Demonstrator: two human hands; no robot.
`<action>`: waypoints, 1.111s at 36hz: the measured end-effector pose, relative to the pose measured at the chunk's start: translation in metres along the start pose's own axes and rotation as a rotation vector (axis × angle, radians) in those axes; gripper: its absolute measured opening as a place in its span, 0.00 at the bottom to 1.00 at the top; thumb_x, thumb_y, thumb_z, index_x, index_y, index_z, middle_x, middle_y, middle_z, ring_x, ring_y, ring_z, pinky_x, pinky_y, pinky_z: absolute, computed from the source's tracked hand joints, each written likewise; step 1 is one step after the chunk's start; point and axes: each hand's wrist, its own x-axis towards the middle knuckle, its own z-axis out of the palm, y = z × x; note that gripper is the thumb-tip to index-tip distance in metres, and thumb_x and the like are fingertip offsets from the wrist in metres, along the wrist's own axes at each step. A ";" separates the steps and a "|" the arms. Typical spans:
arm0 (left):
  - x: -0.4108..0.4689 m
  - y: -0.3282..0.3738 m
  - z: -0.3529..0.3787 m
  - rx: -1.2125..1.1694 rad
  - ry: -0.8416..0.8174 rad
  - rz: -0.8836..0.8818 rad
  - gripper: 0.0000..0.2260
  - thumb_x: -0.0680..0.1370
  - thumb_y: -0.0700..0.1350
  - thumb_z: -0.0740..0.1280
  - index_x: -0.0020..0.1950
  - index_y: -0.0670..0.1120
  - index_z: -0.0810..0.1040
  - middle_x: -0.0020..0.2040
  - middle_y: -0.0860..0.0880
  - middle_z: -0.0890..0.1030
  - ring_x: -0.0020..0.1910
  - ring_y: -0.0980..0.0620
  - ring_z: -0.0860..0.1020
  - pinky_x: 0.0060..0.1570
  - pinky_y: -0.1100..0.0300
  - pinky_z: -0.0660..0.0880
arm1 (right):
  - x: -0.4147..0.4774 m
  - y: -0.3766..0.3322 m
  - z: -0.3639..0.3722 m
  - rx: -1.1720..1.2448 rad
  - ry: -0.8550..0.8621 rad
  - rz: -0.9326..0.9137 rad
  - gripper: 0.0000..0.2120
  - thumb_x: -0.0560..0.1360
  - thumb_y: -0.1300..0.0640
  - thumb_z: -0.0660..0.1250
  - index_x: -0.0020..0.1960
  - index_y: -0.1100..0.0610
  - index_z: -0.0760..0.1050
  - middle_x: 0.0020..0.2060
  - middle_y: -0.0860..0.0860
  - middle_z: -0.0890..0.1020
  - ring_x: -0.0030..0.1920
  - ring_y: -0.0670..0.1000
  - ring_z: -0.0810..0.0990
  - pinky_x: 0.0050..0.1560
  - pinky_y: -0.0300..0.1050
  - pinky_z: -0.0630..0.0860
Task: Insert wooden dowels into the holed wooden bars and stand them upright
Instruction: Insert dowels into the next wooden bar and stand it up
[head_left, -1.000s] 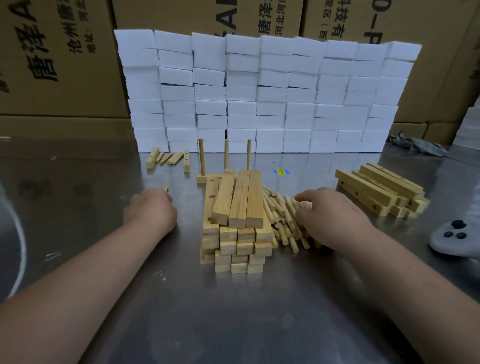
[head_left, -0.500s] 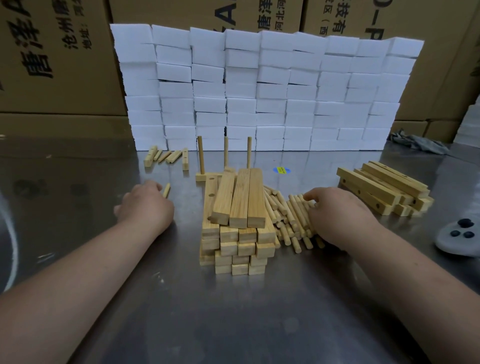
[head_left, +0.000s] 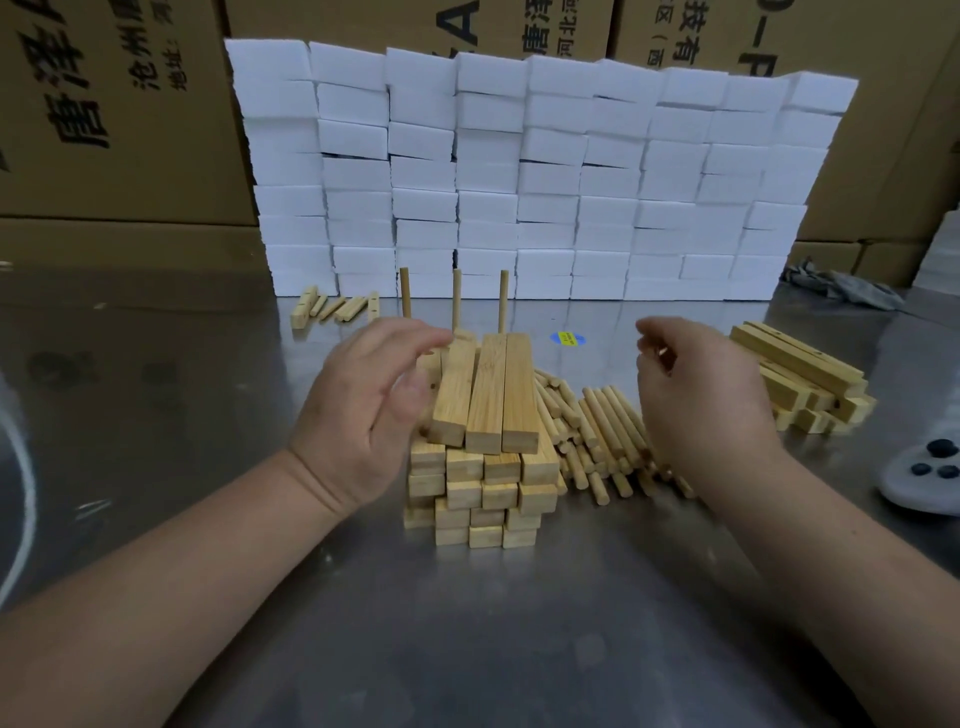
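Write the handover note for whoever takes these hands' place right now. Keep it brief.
Left hand: open, fingers reaching over the top-left bar of the bar stack, no grip yet.
Right hand: raised over the loose dowels, fingers curled; whether they hold a dowel is unclear.
Done: one bar with three upright dowels, behind the stack.
Left: the stack, plus the bar pile at right.

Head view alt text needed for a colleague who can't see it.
Left hand hovers, fingers open, at the top of a stack of wooden bars; right hand pinches a dowel above the loose dowel pile. Behind the stack, three dowels stand upright.
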 end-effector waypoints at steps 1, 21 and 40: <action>0.000 -0.001 -0.001 -0.007 -0.035 0.005 0.24 0.76 0.50 0.49 0.60 0.38 0.76 0.55 0.45 0.76 0.56 0.51 0.73 0.56 0.59 0.69 | -0.001 -0.001 -0.002 0.035 0.050 -0.034 0.16 0.79 0.61 0.57 0.66 0.56 0.72 0.58 0.51 0.78 0.55 0.49 0.75 0.50 0.39 0.67; 0.000 -0.002 -0.002 -0.058 -0.118 -0.070 0.26 0.72 0.56 0.52 0.57 0.41 0.78 0.57 0.48 0.76 0.58 0.52 0.73 0.56 0.70 0.68 | -0.008 -0.014 -0.007 0.588 0.184 0.048 0.10 0.77 0.57 0.62 0.42 0.41 0.71 0.46 0.54 0.79 0.40 0.39 0.79 0.39 0.35 0.76; -0.001 -0.007 -0.001 -0.126 -0.151 -0.303 0.28 0.67 0.61 0.55 0.60 0.47 0.73 0.55 0.50 0.75 0.57 0.52 0.72 0.56 0.55 0.71 | -0.023 -0.021 0.004 0.418 -0.234 -0.119 0.10 0.74 0.58 0.67 0.48 0.43 0.78 0.35 0.43 0.76 0.39 0.36 0.74 0.36 0.31 0.72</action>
